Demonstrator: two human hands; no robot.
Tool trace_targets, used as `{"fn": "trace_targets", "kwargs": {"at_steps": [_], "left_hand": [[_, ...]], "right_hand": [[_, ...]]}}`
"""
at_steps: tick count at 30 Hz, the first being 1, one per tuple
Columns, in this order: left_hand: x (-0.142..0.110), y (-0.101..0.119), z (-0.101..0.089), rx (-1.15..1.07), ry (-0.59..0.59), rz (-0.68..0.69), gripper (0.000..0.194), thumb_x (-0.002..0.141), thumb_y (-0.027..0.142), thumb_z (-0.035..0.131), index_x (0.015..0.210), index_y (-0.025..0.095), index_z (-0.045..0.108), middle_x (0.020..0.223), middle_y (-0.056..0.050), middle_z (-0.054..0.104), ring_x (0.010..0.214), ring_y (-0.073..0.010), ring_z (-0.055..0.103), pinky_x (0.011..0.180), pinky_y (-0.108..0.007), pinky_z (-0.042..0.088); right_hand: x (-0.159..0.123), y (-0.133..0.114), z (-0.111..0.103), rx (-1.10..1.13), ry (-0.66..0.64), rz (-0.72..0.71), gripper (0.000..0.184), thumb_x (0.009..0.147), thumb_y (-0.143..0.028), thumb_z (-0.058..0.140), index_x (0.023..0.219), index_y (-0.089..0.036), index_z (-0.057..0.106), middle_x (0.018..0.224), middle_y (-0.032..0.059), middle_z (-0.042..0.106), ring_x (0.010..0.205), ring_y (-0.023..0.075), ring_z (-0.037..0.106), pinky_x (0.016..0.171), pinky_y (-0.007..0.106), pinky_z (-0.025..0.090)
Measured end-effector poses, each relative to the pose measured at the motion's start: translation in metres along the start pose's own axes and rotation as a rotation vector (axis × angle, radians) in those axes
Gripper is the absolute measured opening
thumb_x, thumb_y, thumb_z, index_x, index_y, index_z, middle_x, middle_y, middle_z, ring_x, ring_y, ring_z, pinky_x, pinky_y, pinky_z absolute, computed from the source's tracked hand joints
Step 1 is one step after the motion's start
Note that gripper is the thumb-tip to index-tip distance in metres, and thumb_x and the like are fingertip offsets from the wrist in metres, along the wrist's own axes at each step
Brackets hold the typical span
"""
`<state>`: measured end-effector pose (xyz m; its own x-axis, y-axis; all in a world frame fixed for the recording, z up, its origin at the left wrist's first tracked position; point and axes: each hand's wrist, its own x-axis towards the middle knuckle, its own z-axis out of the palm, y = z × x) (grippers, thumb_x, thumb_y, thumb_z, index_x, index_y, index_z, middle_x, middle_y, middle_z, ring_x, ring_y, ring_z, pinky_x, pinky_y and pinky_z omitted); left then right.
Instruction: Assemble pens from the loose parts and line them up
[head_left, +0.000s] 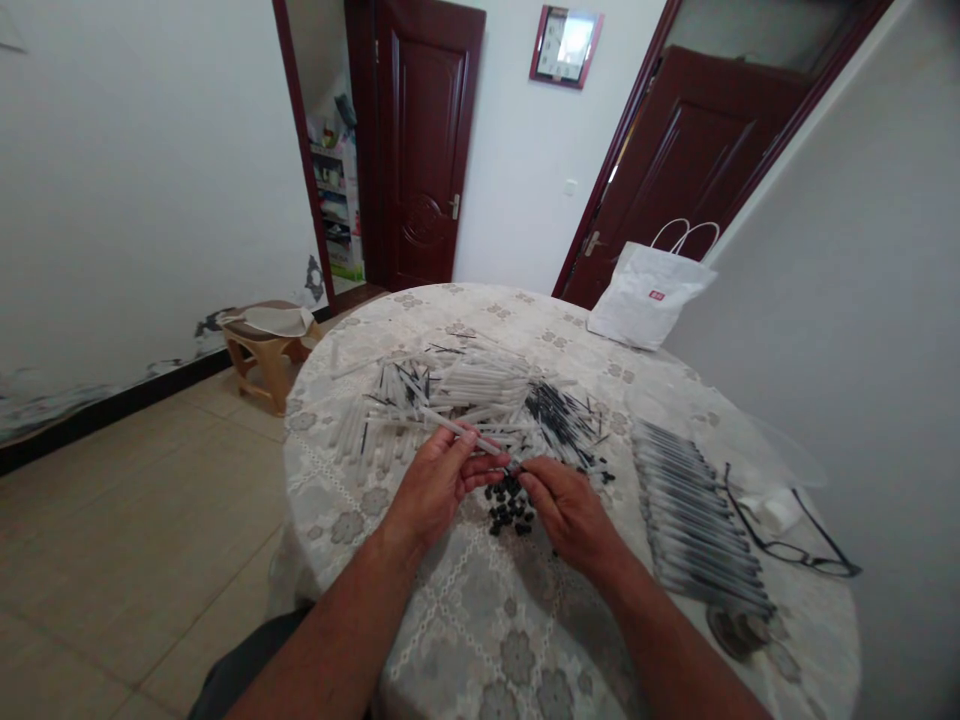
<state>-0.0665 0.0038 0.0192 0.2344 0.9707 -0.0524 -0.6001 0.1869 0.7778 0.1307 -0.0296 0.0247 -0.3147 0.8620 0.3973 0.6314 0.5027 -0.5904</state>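
Note:
A slim whitish pen barrel (448,424) lies slanted across the fingers of my left hand (439,478), held by thumb and fingers. My right hand (568,508) pinches at the near right end of that barrel; what sits between its fingertips is too small to make out. Just below the hands is a heap of small black plugs (512,506). Behind them spreads a pile of whitish barrels (480,383), with thin black refills (556,412) gathered at its right side.
Filled pens (694,510) lie in a row on the right of the round, cloth-covered table (517,645). Near them are eyeglasses (799,553) and a roll of tape (739,632). A white paper bag (649,295) stands at the back right. Beyond the table is a stool (270,345).

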Motion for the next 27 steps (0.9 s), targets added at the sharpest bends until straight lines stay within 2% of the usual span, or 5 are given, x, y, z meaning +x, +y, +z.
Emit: {"fn": "trace_targets", "kwargs": {"at_steps": [9, 15, 17, 22, 27], "left_hand": [[-0.0003, -0.0031, 0.0005, 0.072, -0.047, 0.002, 0.032, 0.088, 0.04, 0.073, 0.104, 0.02, 0.055, 0.101, -0.007, 0.075, 0.085, -0.0227, 0.077, 0.076, -0.035, 0.061], [-0.0014, -0.0031, -0.0031, 0.206, -0.086, -0.029, 0.031, 0.086, 0.042, 0.074, 0.102, 0.019, 0.06, 0.106, -0.009, 0.074, 0.088, -0.023, 0.076, 0.078, -0.036, 0.061], [-0.0017, -0.004, -0.0037, 0.225, -0.115, -0.054, 0.031, 0.086, 0.041, 0.075, 0.101, 0.019, 0.061, 0.109, -0.01, 0.073, 0.087, -0.0228, 0.076, 0.076, -0.035, 0.061], [-0.0018, -0.004, -0.0033, 0.101, -0.124, -0.098, 0.027, 0.086, 0.035, 0.076, 0.1, 0.019, 0.06, 0.106, -0.008, 0.074, 0.088, -0.0243, 0.077, 0.075, -0.036, 0.062], [-0.002, -0.0001, -0.0014, -0.05, -0.097, -0.085, 0.027, 0.085, 0.031, 0.077, 0.102, 0.02, 0.059, 0.107, -0.008, 0.074, 0.091, -0.0256, 0.077, 0.079, -0.038, 0.062]], "right_hand": [[-0.0023, 0.0013, 0.003, -0.192, -0.035, -0.073, 0.028, 0.104, -0.024, 0.043, 0.116, -0.022, 0.068, 0.089, 0.0059, 0.062, 0.081, 0.0189, 0.06, 0.077, 0.03, 0.047], [-0.0034, 0.0006, 0.0031, -0.308, -0.052, -0.063, 0.024, 0.102, -0.023, 0.045, 0.092, -0.02, 0.067, 0.082, 0.0044, 0.062, 0.076, 0.017, 0.059, 0.072, 0.027, 0.043], [-0.0032, 0.0006, 0.0031, -0.308, -0.053, -0.058, 0.023, 0.102, -0.024, 0.047, 0.093, -0.02, 0.067, 0.083, 0.0046, 0.063, 0.076, 0.017, 0.061, 0.071, 0.027, 0.044], [-0.0022, 0.0014, 0.0002, -0.17, 0.057, -0.018, 0.019, 0.1, -0.03, 0.056, 0.109, -0.02, 0.07, 0.095, 0.0065, 0.073, 0.086, 0.0194, 0.068, 0.079, 0.029, 0.048], [-0.0023, 0.0051, -0.0012, 0.014, 0.233, 0.175, 0.023, 0.094, -0.043, 0.066, 0.101, -0.022, 0.073, 0.088, 0.0037, 0.073, 0.076, 0.0186, 0.067, 0.07, 0.029, 0.05]]}}
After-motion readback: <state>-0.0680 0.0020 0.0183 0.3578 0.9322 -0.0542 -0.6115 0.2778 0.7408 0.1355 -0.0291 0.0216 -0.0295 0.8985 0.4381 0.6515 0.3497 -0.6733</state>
